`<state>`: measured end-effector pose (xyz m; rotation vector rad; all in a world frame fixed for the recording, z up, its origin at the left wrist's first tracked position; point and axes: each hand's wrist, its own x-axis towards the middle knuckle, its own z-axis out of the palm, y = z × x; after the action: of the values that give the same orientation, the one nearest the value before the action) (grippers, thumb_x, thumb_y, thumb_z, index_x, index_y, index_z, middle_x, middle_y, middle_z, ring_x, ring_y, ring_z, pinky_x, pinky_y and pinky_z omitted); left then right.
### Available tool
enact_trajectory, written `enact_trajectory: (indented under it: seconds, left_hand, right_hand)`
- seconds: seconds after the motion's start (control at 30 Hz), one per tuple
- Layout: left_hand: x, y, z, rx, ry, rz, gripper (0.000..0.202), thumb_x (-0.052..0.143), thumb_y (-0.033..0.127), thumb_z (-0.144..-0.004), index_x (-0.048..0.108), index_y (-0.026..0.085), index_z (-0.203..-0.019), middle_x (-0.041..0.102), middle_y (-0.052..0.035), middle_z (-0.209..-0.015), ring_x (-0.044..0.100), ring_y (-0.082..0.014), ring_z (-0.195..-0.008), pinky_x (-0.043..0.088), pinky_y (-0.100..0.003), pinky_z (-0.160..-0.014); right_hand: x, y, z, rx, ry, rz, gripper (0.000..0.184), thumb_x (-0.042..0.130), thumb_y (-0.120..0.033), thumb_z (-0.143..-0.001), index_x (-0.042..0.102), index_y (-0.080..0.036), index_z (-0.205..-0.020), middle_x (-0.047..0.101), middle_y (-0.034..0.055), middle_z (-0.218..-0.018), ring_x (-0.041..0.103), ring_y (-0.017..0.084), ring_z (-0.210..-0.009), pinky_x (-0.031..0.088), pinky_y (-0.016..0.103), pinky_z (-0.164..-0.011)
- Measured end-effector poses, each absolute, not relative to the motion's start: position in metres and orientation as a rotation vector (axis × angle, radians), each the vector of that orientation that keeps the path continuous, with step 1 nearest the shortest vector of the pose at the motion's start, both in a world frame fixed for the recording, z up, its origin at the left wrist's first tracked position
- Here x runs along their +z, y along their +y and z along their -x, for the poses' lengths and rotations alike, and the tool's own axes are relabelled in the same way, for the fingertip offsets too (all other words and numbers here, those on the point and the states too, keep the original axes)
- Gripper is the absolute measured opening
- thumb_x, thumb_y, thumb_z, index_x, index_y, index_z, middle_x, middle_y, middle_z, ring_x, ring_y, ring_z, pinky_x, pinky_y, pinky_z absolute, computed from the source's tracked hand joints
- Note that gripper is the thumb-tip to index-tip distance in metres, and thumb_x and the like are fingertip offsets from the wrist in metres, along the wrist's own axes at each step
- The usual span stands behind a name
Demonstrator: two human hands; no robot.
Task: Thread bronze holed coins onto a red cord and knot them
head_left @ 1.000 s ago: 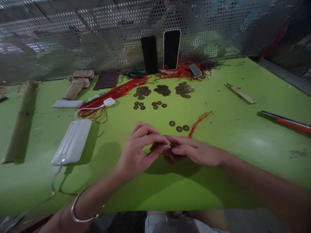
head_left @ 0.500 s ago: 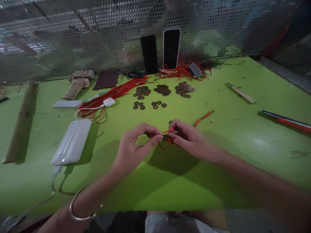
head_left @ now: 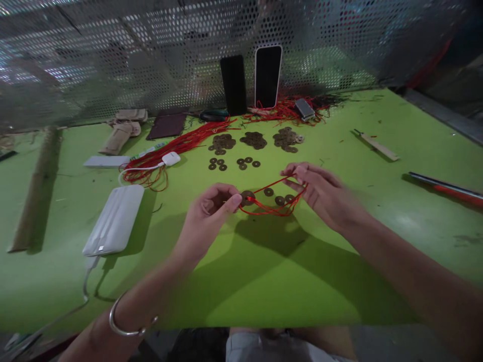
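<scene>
My left hand [head_left: 211,208] pinches a round brass coin [head_left: 247,197] with a hole in it, held just above the green table [head_left: 264,281]. A thin red string [head_left: 269,208] runs from that coin across to my right hand [head_left: 320,191], which pinches the string's other end and holds it stretched. Three loose coins [head_left: 279,197] lie on the table under the string. A silver bangle [head_left: 123,322] sits on my left wrist.
Farther back lie small groups and piles of coins [head_left: 253,141], a bundle of red strings [head_left: 177,148] and two phones [head_left: 251,80] leaning on the perforated metal wall. A white power bank [head_left: 113,221] with cable lies at left; a wooden stick [head_left: 377,146] and a red tool [head_left: 445,188] at right.
My hands were together over a coin and string; they have now drawn apart, the right hand moving up and right, pulling the red string out through the coin.
</scene>
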<state>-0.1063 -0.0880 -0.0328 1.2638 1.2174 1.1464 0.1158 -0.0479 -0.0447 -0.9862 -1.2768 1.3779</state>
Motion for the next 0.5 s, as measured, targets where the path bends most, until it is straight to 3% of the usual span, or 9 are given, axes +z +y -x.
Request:
enact_trajectory:
  seconds: [0.07, 0.2, 0.4, 0.5]
  left_hand:
    - [-0.033, -0.088, 0.106, 1.147, 1.218, -1.266, 0.014, 0.066, 0.033, -0.08, 0.064, 0.021, -0.086, 0.061, 0.0028, -0.074, 0.052, -0.0049, -0.068, 0.039, -0.013, -0.06]
    - [-0.034, -0.09, 0.105, 1.11, 1.24, -1.317, 0.013, 0.066, 0.033, -0.08, 0.064, 0.021, -0.085, 0.062, 0.0031, -0.075, 0.053, -0.0048, -0.067, 0.041, -0.014, -0.061]
    - [-0.034, -0.094, 0.1, 1.003, 1.229, -1.448, 0.012, 0.065, 0.031, -0.081, 0.064, 0.02, -0.086, 0.065, 0.0022, -0.08, 0.06, -0.0068, -0.074, 0.048, -0.017, -0.069]
    - [-0.033, -0.095, 0.099, 0.989, 1.222, -1.494, 0.011, 0.065, 0.029, -0.081, 0.063, 0.021, -0.087, 0.065, 0.0033, -0.08, 0.061, -0.0061, -0.075, 0.05, -0.016, -0.07]
  right_hand:
    - [-0.043, -0.048, -0.116, 1.591, -1.12, 0.868, 0.021, 0.055, -0.039, -0.087, 0.054, -0.022, -0.074, 0.049, -0.0022, -0.071, 0.051, 0.011, -0.065, 0.047, 0.028, -0.065]
    - [-0.039, -0.051, -0.115, 1.65, -1.084, 0.809, 0.028, 0.053, -0.04, -0.088, 0.048, -0.021, -0.069, 0.028, -0.008, -0.052, 0.031, 0.006, -0.043, 0.039, 0.023, -0.049]
    - [-0.031, -0.062, -0.11, 1.198, -1.789, 1.078, 0.017, 0.061, -0.037, -0.084, 0.059, -0.02, -0.085, 0.048, -0.0045, -0.06, 0.038, 0.007, -0.05, 0.026, 0.022, -0.044]
    - [-0.03, -0.065, -0.106, 1.114, -2.03, 1.123, 0.018, 0.057, -0.038, -0.087, 0.061, -0.02, -0.089, 0.051, -0.0044, -0.057, 0.038, 0.007, -0.048, 0.024, 0.023, -0.043]
